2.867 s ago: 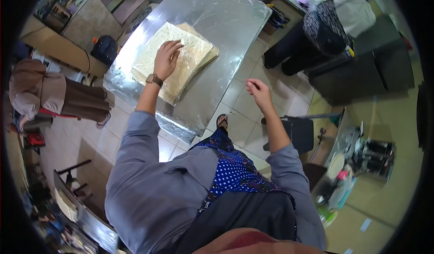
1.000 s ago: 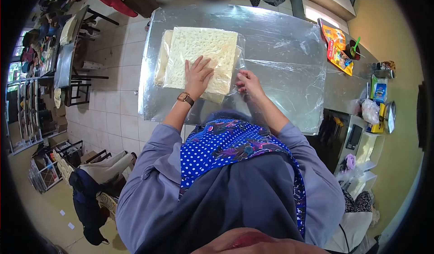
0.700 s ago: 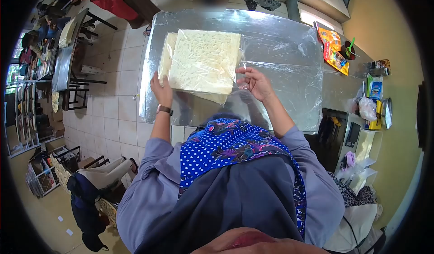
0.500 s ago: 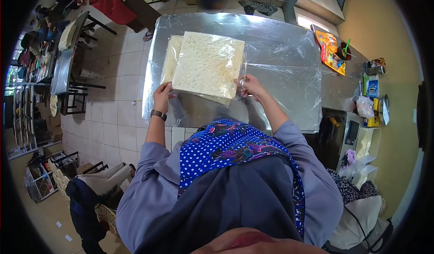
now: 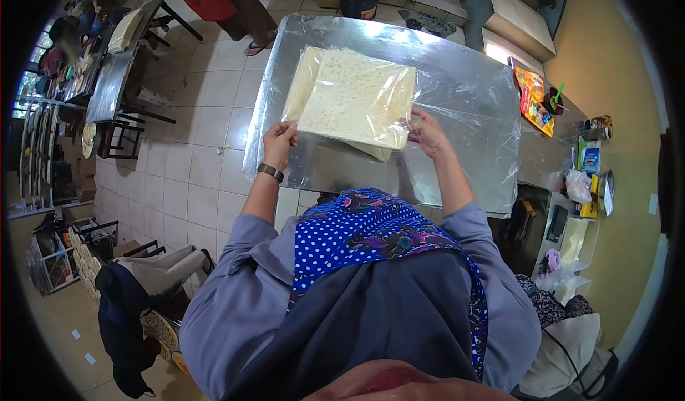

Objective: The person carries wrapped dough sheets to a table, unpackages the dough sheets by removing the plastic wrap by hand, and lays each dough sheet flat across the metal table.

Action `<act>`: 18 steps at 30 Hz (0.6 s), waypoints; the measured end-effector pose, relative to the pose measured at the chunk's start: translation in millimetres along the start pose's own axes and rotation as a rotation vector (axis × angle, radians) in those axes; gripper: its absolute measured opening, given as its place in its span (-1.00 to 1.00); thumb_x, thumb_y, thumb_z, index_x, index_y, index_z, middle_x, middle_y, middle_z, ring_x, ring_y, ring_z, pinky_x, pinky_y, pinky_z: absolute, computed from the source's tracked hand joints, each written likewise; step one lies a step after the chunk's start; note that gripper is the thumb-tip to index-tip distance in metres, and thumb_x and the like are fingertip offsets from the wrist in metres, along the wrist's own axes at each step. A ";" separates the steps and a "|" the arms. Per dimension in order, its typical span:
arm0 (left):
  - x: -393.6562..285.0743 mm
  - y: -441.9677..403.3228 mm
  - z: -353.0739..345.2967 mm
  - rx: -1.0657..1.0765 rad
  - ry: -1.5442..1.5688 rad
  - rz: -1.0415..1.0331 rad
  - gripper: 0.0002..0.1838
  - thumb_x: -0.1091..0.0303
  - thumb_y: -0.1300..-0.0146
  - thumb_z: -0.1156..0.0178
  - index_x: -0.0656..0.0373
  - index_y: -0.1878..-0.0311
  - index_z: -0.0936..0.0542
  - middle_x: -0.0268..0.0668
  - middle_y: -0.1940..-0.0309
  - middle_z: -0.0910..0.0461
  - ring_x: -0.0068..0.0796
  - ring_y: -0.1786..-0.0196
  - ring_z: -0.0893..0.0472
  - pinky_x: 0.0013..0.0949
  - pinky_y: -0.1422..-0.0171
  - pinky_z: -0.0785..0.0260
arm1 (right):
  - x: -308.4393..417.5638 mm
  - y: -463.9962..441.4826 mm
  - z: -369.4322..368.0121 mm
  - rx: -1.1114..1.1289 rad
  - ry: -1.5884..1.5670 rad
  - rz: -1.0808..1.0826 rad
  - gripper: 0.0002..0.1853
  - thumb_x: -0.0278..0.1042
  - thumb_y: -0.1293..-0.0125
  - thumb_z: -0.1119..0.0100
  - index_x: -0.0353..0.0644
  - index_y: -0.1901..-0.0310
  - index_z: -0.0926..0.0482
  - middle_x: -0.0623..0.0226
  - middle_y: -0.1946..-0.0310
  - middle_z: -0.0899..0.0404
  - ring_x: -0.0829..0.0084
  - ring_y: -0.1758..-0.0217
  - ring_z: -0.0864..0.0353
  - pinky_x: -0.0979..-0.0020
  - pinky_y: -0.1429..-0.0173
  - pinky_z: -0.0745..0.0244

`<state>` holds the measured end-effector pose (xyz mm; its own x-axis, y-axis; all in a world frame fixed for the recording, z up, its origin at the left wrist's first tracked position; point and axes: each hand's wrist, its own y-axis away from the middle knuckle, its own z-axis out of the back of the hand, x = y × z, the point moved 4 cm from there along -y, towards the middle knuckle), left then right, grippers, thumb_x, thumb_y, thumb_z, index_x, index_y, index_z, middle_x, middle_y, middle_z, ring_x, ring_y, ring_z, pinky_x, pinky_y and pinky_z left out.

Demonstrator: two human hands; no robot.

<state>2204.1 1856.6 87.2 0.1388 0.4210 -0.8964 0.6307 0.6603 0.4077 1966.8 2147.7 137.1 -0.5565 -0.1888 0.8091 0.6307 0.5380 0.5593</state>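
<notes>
Left hand point(image 5: 280, 145) pinches the top slab point(image 5: 355, 95) at its 8 o'clock corner, right hand point(image 5: 429, 134) its 4 o'clock edge. Slab's left of table point(image 5: 464, 126) centre, 9 o'clock; lifted or resting, can't tell. Risk: slick plastic wrap point(image 5: 397, 100) slips, or unsupported middle sags, cracks.

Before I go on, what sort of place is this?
Probably a small shared workroom, though I can't tell its trade: there's a metal table, plastic-wrapped sheets, a second table and a person in red.
</notes>
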 end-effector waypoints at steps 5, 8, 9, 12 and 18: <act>3.3 21.0 -18.9 0.083 -0.113 -0.103 -0.93 0.42 -0.30 -0.18 0.20 0.22 -0.55 -0.42 0.47 -0.52 -0.68 0.49 -0.44 -0.60 0.44 -0.28 | -1.8 -2.2 17.4 0.088 -0.010 0.085 -0.23 -0.52 -0.11 -0.35 -0.22 -0.33 -0.16 0.13 -0.08 -0.49 0.38 0.00 -0.60 0.36 0.08 -0.58; 21.2 27.0 -24.1 0.110 -0.130 -0.046 -0.94 0.44 -0.29 -0.18 0.21 0.25 -0.55 -0.41 0.49 -0.53 -0.68 0.51 -0.44 -0.60 0.47 -0.28 | -7.1 -1.9 14.8 0.075 0.037 0.029 0.07 -0.47 -0.10 -0.37 -0.01 -0.49 0.23 0.06 -0.32 -0.24 0.33 -0.14 -0.49 0.30 0.14 -0.54; 23.2 25.8 -22.6 0.113 -0.126 -0.060 -0.94 0.43 -0.29 -0.17 0.20 0.24 -0.55 -0.41 0.48 -0.53 -0.69 0.51 -0.44 -0.60 0.48 -0.28 | -5.5 -1.7 13.5 0.001 0.084 -0.007 0.12 -0.37 -0.12 -0.38 -0.01 -0.48 0.33 0.06 -0.31 -0.25 0.36 -0.06 -0.53 0.31 0.13 -0.54; 24.1 23.5 -15.0 0.066 -0.102 -0.065 -0.94 0.43 -0.30 -0.16 0.19 0.22 -0.54 -0.42 0.48 -0.52 -0.69 0.51 -0.44 -0.60 0.48 -0.29 | -7.8 -7.2 17.2 -0.104 0.046 0.066 0.10 -0.25 -0.12 -0.42 -0.01 -0.47 0.28 0.09 -0.20 -0.35 0.42 0.10 -0.57 0.32 0.17 -0.52; 32.1 22.7 -15.2 0.091 -0.207 0.000 -0.92 0.39 -0.34 -0.15 0.17 0.21 -0.52 -0.42 0.48 -0.50 -0.68 0.50 -0.44 -0.59 0.45 -0.28 | -34.3 -49.3 28.7 -0.221 0.023 0.026 -0.52 -0.28 -0.05 -0.49 -0.15 0.09 -0.40 0.28 0.22 -0.55 0.45 0.27 -0.59 0.33 0.26 -0.52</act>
<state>2211.3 1894.6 70.4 0.2866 0.2783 -0.9167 0.6954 0.5977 0.3989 1939.2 2151.2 76.6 -0.5281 -0.1970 0.8260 0.7489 0.3504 0.5624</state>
